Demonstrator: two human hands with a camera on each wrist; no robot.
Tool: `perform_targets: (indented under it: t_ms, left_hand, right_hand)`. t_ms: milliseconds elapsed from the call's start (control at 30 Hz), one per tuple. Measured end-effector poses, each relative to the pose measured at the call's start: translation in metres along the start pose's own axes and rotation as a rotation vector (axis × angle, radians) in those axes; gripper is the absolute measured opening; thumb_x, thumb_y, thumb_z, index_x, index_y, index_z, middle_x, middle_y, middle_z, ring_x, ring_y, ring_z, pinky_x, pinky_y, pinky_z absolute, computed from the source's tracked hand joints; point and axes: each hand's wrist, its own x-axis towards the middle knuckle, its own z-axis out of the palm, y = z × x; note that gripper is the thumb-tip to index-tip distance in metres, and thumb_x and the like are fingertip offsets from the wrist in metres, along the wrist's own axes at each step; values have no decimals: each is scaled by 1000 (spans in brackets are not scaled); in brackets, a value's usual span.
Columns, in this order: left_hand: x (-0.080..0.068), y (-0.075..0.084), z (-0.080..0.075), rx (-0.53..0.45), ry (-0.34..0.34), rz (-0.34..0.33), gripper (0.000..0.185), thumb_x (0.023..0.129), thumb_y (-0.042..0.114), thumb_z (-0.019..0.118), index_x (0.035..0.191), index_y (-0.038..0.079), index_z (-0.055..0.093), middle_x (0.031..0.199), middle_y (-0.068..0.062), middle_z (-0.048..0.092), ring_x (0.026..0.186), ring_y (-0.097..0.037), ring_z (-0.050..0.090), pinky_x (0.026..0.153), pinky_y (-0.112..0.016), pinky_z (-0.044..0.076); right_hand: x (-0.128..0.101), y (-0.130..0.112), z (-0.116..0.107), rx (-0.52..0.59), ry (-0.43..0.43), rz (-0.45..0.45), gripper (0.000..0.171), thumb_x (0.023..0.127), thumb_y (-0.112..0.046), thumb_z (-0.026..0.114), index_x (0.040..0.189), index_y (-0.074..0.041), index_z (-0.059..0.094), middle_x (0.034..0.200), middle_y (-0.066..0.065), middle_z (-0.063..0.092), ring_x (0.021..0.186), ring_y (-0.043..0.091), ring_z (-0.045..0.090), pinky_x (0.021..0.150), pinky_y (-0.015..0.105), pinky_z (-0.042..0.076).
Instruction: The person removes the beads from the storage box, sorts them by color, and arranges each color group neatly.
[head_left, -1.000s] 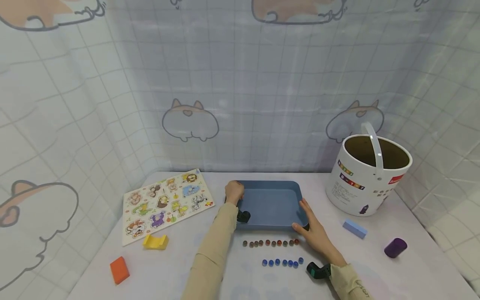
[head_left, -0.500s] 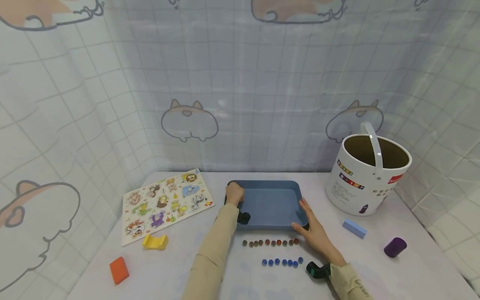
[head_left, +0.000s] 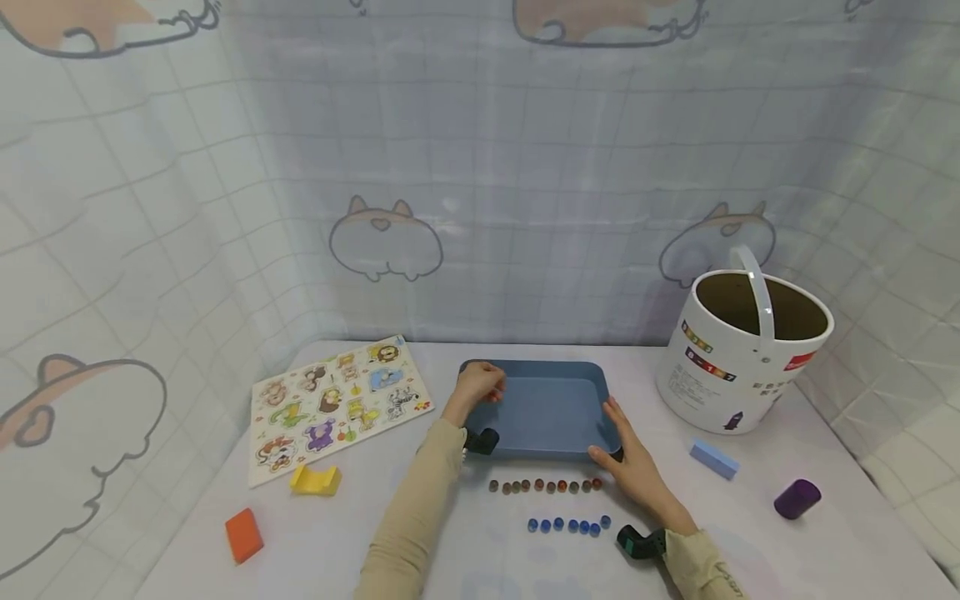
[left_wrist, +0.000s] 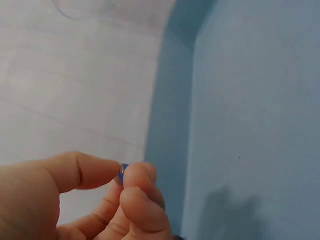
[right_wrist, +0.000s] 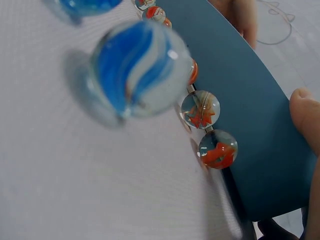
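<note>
My left hand [head_left: 477, 385] is over the left rim of a blue-grey tray [head_left: 547, 412]. In the left wrist view its thumb and fingertips pinch a small blue marble [left_wrist: 123, 171], mostly hidden by the fingers. At the tray's front right corner rests my right hand [head_left: 637, 471], fingers straight along the side and thumb at the front wall. In front of the tray lies a row of clear marbles with orange inside [right_wrist: 218, 149]. Nearer the person is a row of blue-swirled marbles [right_wrist: 142, 67].
A tall white bucket [head_left: 697, 367] with a handle stands at the back right. Before it lie a light blue block [head_left: 714, 459] and a purple cylinder [head_left: 797, 498]. On the left are an animal puzzle board [head_left: 341, 404], a yellow block [head_left: 315, 480] and an orange block [head_left: 243, 536].
My left hand has turned and risen from the tray's left side, its fingers now showing over the rim. My right hand stays at the tray's corner. The head view has shifted slightly.
</note>
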Motion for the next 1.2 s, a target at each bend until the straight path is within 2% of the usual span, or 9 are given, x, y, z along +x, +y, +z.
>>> perform_targets:
  t_ms: [100, 200, 433, 500, 600, 700, 867, 1200]
  left_hand:
    - [-19, -1, -4, -7, -56, 48, 24, 95, 17, 55, 111, 1, 63, 88, -13, 68, 62, -14, 62, 69, -36, 56]
    - [-41, -7, -5, -2, -113, 102, 19, 96, 18, 56, 106, 3, 62, 86, -12, 68, 60, -13, 61, 65, -35, 55]
    - [-108, -28, -2, 28, -342, 169, 11, 93, 13, 61, 99, 4, 64, 86, -21, 70, 53, -11, 54, 53, -30, 47]
    - [-122, -33, -2, 22, -370, 179, 10, 93, 11, 60, 99, 3, 64, 87, -24, 69, 52, -11, 52, 51, -28, 44]
    - [-138, -40, 0, 32, -376, 177, 8, 91, 9, 61, 97, 4, 65, 83, -21, 69, 50, -10, 49, 49, -24, 40]
    - [-150, -49, 7, 106, -368, 168, 6, 88, 9, 65, 92, 8, 68, 71, -11, 68, 45, -8, 47, 45, -21, 36]
    - [-159, -59, 24, 236, -327, 206, 6, 83, 6, 69, 85, 11, 70, 58, 2, 61, 39, -6, 45, 43, -20, 34]
    - [-159, -61, 37, 297, -261, 255, 8, 79, 0, 71, 82, 7, 69, 55, 9, 54, 40, -2, 43, 43, -18, 36]
  right_hand:
    - [0, -1, 0, -1, -5, 5, 80, 92, -32, 64, 154, -6, 21, 163, 15, 11, 144, 48, 20, 108, 68, 24]
    - [0, -2, 1, 5, -3, 6, 80, 92, -31, 65, 154, -6, 21, 163, 16, 12, 144, 48, 20, 108, 69, 23]
    - [-2, -2, 3, 9, -14, -7, 80, 92, -30, 65, 154, -5, 21, 163, 17, 11, 143, 50, 20, 107, 70, 24]
    - [-2, -2, 2, 9, -11, -14, 80, 92, -30, 65, 154, -4, 21, 163, 17, 11, 143, 50, 20, 107, 70, 24]
    - [-1, -2, 1, 11, -1, -21, 80, 92, -28, 65, 153, -3, 22, 162, 18, 12, 143, 50, 21, 106, 70, 24]
    - [0, -3, 0, 12, -1, -17, 80, 91, -29, 65, 153, -4, 22, 162, 18, 12, 143, 50, 21, 106, 70, 24]
    - [0, -2, -2, 7, -7, -12, 80, 91, -30, 65, 153, -4, 22, 162, 17, 12, 143, 50, 21, 106, 69, 24]
    - [0, -3, -2, 10, -5, -17, 80, 91, -30, 65, 154, -4, 21, 162, 17, 12, 143, 49, 21, 106, 69, 25]
